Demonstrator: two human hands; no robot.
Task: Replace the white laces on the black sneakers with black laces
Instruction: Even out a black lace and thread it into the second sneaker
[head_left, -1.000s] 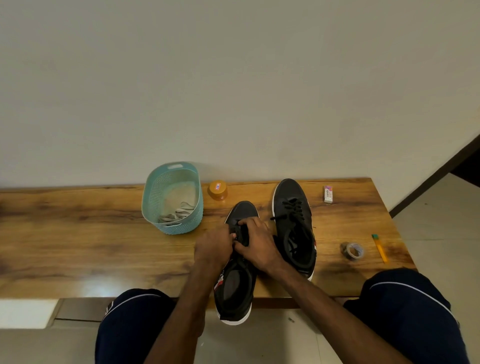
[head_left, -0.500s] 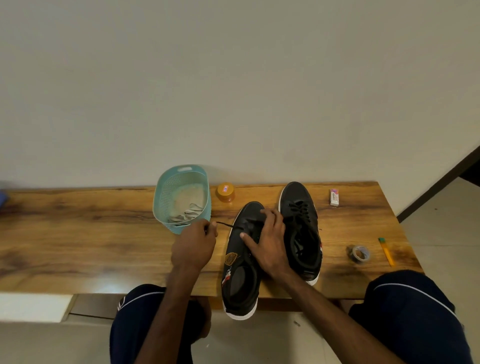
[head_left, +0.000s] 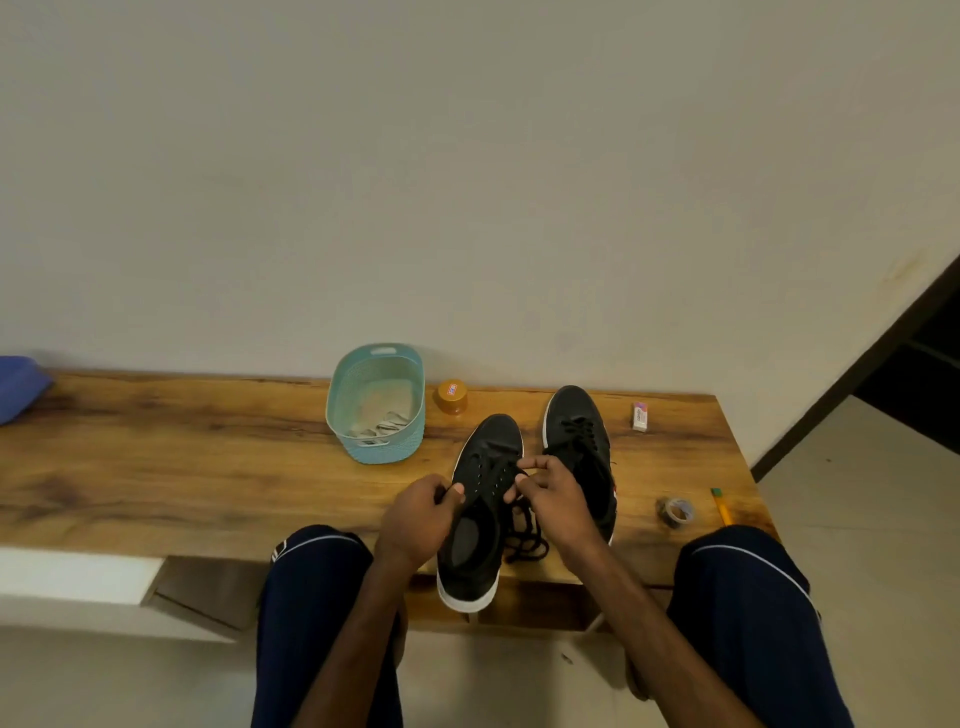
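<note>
Pinching one black lace (head_left: 525, 540), left hand (head_left: 420, 517) and right hand (head_left: 557, 501) flank the near sneaker (head_left: 488, 449) of two.

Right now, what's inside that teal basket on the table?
White laces lie in a loose heap on the floor of the teal basket. Its near wall hides the front of the heap.

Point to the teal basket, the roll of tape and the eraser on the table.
teal basket (head_left: 387, 449): head view, on its near outer wall.
roll of tape (head_left: 664, 512): head view, on the left side of its band.
eraser (head_left: 640, 417): head view, on the middle of its wrapper.
</note>
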